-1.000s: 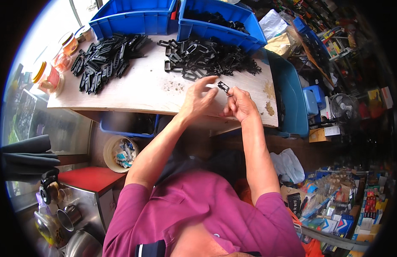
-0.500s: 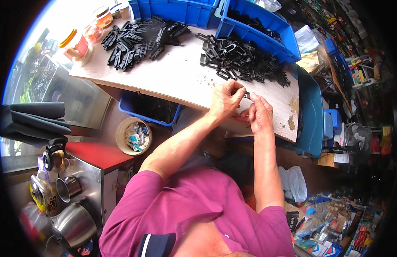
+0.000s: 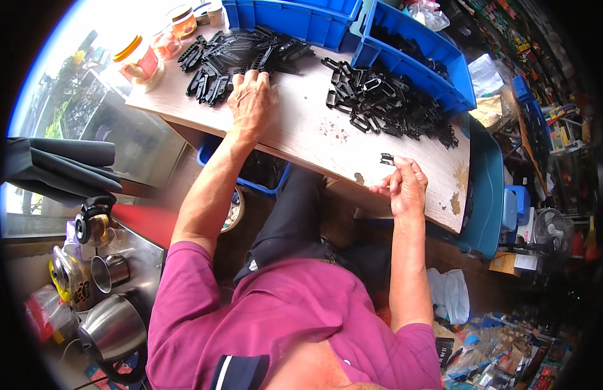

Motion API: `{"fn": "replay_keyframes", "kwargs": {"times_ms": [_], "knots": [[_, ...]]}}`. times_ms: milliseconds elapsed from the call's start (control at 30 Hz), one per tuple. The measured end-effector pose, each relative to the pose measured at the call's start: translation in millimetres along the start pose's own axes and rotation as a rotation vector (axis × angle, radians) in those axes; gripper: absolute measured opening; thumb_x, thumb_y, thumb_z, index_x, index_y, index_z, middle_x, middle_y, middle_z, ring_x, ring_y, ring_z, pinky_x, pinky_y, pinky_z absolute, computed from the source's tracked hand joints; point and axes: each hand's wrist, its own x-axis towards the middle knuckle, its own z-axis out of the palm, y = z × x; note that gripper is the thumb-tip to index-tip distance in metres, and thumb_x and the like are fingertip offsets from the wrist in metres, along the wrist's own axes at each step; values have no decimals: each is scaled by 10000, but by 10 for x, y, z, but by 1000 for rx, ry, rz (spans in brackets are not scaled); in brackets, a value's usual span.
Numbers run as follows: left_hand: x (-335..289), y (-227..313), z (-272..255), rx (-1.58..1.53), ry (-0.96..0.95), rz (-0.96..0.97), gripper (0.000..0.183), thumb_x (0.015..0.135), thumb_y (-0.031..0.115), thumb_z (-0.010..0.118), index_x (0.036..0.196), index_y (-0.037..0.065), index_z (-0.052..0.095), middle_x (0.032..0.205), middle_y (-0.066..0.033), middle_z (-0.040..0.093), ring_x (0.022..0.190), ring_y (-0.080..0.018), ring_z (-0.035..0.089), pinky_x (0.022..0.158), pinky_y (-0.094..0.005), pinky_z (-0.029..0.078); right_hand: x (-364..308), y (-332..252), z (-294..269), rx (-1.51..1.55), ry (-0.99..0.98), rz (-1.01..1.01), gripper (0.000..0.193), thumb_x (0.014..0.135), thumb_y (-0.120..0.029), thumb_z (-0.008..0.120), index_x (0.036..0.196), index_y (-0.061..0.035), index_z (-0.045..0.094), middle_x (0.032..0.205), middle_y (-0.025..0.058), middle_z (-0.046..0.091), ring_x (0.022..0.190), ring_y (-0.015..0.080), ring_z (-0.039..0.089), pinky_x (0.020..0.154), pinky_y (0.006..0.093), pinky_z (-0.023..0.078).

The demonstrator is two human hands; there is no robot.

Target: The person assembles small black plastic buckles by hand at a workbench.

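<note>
A small black plastic clip-like part is pinched between the thumb and fingertips of my right hand, above the front edge of the table. Away to the left, my left hand reaches palm down to the near edge of a heap of long black plastic strips. Its fingers are bent, slightly apart, with their tips on the strips; nothing shows held in them. Beyond my right hand lies a second heap of black frame-shaped plastic parts.
Two blue bins, a left one and a right one with black parts inside, stand behind the heaps. Jars occupy the left corner of the pale table. Beneath it sits another blue bin. A teal tub adjoins the right edge.
My hands were together over the table's front edge; the left has moved away to the left heap. My right hand keeps the small black part. The whole view has shifted slightly.
</note>
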Motion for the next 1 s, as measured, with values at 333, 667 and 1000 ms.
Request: {"fn": "replay_keyframes", "kwargs": {"times_ms": [333, 667, 1000], "knots": [[52, -37, 164, -124, 97, 98, 214, 814, 169, 677, 1012, 94, 645, 1010, -89, 620, 962, -296, 592, 813, -401, 503, 26, 20, 10, -10, 14, 4, 85, 859, -138, 636, 848, -83, 573, 445, -5, 455, 404, 152, 556, 430, 408, 577], [269, 148, 27, -317, -304, -75, 338, 779, 127, 619, 1105, 49, 576, 1058, -216, 629, 998, -373, 632, 883, -447, 507, -51, -7, 13, -55, -2, 8, 116, 875, -185, 629, 852, -85, 573, 473, -3, 462, 454, 156, 579, 448, 402, 585], [235, 241, -177, -344, -528, 44, 306, 729, 163, 656, 999, 19, 664, 992, -203, 673, 938, -334, 659, 824, -418, 512, -41, 6, 7, -6, 13, -5, 128, 863, -186, 650, 856, -81, 578, 473, 8, 457, 479, 166, 578, 457, 424, 578]]}}
